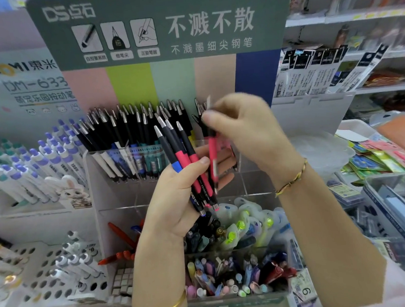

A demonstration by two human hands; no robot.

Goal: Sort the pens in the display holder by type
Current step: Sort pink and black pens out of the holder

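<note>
My left hand grips a small bundle of black pens, two with red grips and one with a blue grip, tips pointing down. My right hand pinches the top of another red-grip pen, blurred, held upright just right of the bundle. Behind both hands stands the clear acrylic display holder. Its top tier is packed with many black pens with silver clips. The lower tiers hold red pens, green-capped pens and pastel pens.
A green cardboard header rises behind the holder. White pens with purple caps fill a rack at left, above a white perforated tray. Packaged refills hang at right over colourful packets and a shelf edge.
</note>
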